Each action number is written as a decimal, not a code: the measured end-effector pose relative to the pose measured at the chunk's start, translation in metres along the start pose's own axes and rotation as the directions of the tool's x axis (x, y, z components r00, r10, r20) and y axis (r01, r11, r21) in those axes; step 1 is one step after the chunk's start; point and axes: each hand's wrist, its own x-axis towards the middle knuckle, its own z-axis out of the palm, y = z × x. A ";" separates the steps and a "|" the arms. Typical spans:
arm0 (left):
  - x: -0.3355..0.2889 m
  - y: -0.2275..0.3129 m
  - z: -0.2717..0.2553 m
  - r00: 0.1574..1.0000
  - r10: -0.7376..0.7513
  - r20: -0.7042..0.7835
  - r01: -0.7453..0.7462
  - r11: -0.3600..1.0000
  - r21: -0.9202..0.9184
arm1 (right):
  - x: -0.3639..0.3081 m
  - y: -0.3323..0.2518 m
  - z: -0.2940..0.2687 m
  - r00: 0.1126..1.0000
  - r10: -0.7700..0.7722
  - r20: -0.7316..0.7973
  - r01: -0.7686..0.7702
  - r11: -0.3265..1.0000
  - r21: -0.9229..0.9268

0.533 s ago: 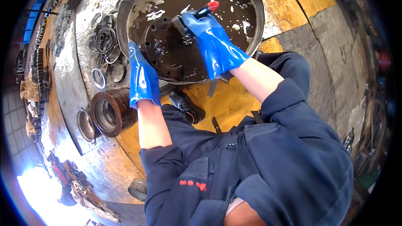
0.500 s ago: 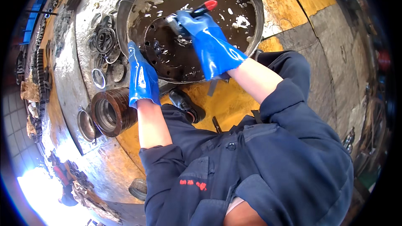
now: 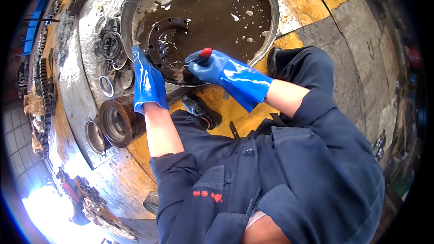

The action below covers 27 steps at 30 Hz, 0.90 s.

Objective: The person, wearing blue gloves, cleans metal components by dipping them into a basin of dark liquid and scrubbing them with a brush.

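Observation:
A dark flanged metal ring [image 3: 155, 40] with bolt holes leans partly sunk in murky brown liquid, inside a round black tub [image 3: 128, 20]. My left hand [image 3: 150, 79], in a blue rubber glove, grips the ring's left side by the tub wall; its fingers are partly hidden. My right hand [image 3: 207, 67], gloved the same way, is closed around a brush [image 3: 205, 54] with a red-tipped dark handle. The bristles press down at the ring's near edge, partly hidden by the glove.
Left of the tub lie several metal and rubber rings [image 3: 110, 44]. A thick brown ring-shaped part [image 3: 121, 122] stands near my left forearm, with a thin metal ring [image 3: 95, 136] beside it. My shoe [image 3: 199, 109] is just below the tub.
My right hand has drawn the brush from over the middle of the tub down toward the near edge. More of the ring's far flange now shows. My left hand stays nearly in place.

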 end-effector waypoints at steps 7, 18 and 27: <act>0.027 -0.029 -0.022 0.990 0.097 0.106 -0.084 0.989 -0.120 | 0.045 0.005 -0.021 0.968 -0.168 -0.185 0.064 0.884 -0.463; 0.016 -0.031 -0.010 0.777 0.579 0.246 -0.566 0.473 0.675 | 0.104 -0.001 -0.021 0.633 -0.699 0.333 0.611 0.186 -0.770; 0.016 -0.037 -0.010 0.878 0.436 0.195 -0.478 0.785 0.395 | 0.091 0.002 -0.024 0.961 -0.223 0.164 0.243 0.395 -0.886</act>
